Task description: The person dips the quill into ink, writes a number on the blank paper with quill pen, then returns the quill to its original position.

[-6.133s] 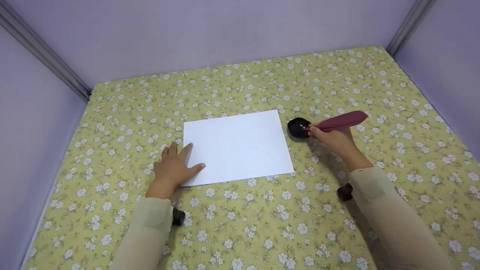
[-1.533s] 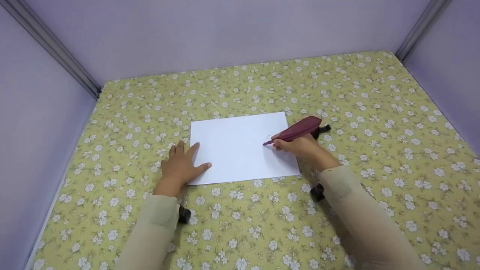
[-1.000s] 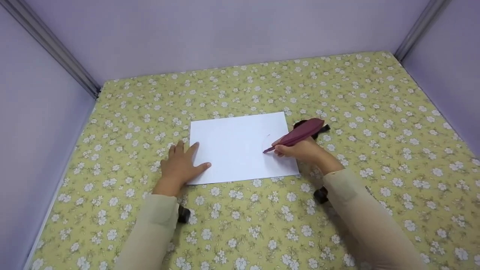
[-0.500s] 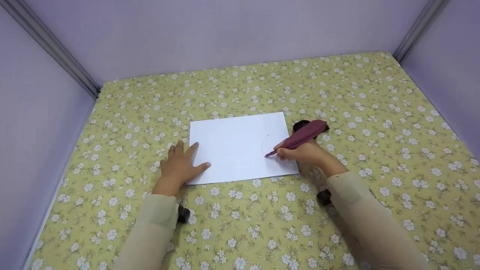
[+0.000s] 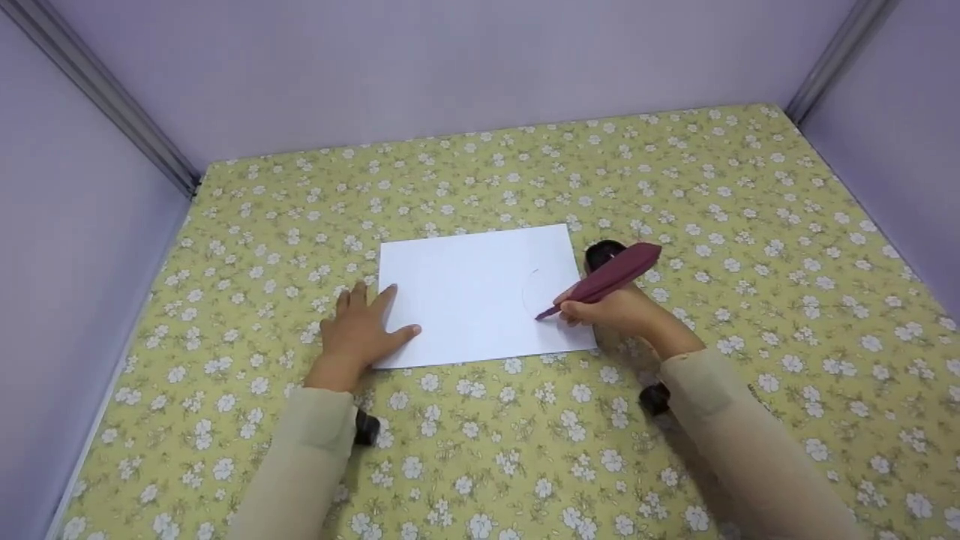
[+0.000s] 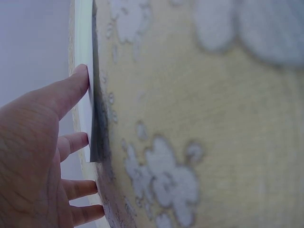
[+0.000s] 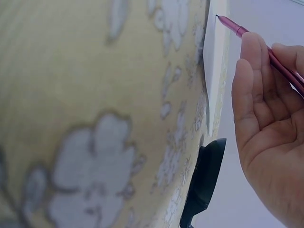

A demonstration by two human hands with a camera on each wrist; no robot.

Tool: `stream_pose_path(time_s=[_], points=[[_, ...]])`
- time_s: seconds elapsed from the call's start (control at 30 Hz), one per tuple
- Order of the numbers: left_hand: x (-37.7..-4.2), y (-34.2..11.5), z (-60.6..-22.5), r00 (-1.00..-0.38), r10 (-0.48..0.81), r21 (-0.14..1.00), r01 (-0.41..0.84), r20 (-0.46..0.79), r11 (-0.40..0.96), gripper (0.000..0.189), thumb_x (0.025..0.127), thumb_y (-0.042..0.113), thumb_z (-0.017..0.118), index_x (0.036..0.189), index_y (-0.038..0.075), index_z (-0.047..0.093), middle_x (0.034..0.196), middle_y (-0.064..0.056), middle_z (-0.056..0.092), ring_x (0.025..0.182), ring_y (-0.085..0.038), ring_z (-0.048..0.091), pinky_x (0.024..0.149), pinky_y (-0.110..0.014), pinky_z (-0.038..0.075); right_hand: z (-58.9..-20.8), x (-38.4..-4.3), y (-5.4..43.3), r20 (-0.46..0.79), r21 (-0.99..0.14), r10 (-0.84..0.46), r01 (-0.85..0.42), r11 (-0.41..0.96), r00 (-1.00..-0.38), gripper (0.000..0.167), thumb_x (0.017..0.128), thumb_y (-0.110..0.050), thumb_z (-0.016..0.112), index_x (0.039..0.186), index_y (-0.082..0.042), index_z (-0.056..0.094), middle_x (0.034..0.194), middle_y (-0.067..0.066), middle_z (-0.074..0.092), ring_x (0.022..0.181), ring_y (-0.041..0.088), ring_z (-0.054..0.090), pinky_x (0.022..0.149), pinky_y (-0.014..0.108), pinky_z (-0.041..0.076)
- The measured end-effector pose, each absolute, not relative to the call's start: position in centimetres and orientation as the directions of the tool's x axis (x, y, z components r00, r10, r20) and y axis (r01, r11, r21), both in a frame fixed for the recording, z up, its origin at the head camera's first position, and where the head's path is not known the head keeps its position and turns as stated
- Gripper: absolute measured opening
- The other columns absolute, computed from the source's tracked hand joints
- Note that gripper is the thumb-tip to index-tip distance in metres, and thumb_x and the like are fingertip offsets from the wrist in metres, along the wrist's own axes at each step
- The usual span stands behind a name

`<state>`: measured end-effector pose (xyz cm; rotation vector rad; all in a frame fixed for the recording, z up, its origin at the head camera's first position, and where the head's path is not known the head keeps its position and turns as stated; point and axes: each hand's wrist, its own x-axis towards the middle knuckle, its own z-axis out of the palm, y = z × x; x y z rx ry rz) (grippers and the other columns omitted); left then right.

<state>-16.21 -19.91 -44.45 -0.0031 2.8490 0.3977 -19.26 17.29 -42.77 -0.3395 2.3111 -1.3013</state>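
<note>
A white sheet of paper (image 5: pixel 457 300) lies on the flowered table cover. My left hand (image 5: pixel 352 330) rests with spread fingers on its left edge, thumb and index finger on the paper. In the right hand (image 5: pixel 619 311) I pinch a maroon feather-shaped pen (image 5: pixel 616 274), its tip down on the right part of the sheet. A thin curved line (image 5: pixel 523 289) runs from near the top right down to the tip. The right wrist view shows the pen's slim pointed end (image 7: pixel 232 26) against the paper. Beyond the right hand stands a black rounded holder (image 5: pixel 602 253), partly hidden by the feather.
The yellow cover (image 5: pixel 480 180) with white flowers spreads around the paper. Pale lilac walls (image 5: pixel 480 67) close off the back and sides. A black wrist-worn device shows under each sleeve, the left one (image 5: pixel 367 428) close to the table.
Earlier, the right hand held the pen at the black holder, then brought it onto the paper. Since then the tip has moved down, curving right lately, and the line has lengthened. The left hand stays put.
</note>
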Motion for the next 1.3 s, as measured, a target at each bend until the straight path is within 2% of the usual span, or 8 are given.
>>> stream_pose_path(time_s=[0.13, 0.57, 0.93, 1.3], points=[[-16.3, -19.9, -44.6, -0.966, 0.033, 0.269, -0.039, -0.256, 0.962, 0.085, 0.086, 0.065, 0.051, 0.153, 0.021, 0.024, 0.155, -0.026, 0.007, 0.139, -0.048, 0.006, 0.097, -0.073, 0.018, -42.7, -19.0, 17.6, -0.282, -0.847, -0.412, 0.023, 0.532, -0.866, 0.033, 0.093, -0.031, 0.063, 0.111, -0.004, 0.071, 0.092, 0.006, 0.072, 0.086, 0.024, 0.067, 0.073, 0.032, 0.051], [-16.2, -20.0, -44.7, -0.966, 0.029, 0.274, -0.044, -0.258, 0.961, 0.086, 0.086, 0.065, 0.052, 0.153, 0.021, 0.023, 0.155, -0.025, 0.006, 0.139, -0.048, 0.005, 0.099, -0.072, 0.017, -42.8, -18.8, 18.0, -0.223, -0.868, -0.392, -0.001, 0.496, -0.893, 0.023, 0.091, -0.017, 0.064, 0.104, 0.0, 0.071, 0.086, 0.009, 0.072, 0.081, 0.025, 0.069, 0.069, 0.031, 0.054], [-16.3, -20.0, -44.8, -0.967, 0.034, 0.263, -0.035, -0.252, 0.964, 0.086, 0.086, 0.066, 0.051, 0.153, 0.021, 0.023, 0.155, -0.026, 0.007, 0.139, -0.048, 0.007, 0.098, -0.072, 0.019, -42.8, -18.9, 18.6, -0.211, -0.884, -0.357, 0.022, 0.466, -0.91, 0.023, 0.091, -0.014, 0.064, 0.103, 0.006, 0.068, 0.088, 0.012, 0.07, 0.078, 0.024, 0.068, 0.068, 0.031, 0.055], [-16.3, -20.1, -44.9, -0.969, 0.037, 0.276, -0.034, -0.246, 0.961, 0.086, 0.086, 0.066, 0.052, 0.153, 0.021, 0.023, 0.155, -0.025, 0.007, 0.139, -0.048, 0.006, 0.097, -0.073, 0.018, -42.9, -19.1, 19.3, -0.26, -0.844, -0.288, 0.072, 0.531, -0.922, 0.029, 0.093, -0.024, 0.064, 0.107, 0.001, 0.068, 0.089, 0.008, 0.07, 0.079, 0.02, 0.067, 0.071, 0.031, 0.053]])
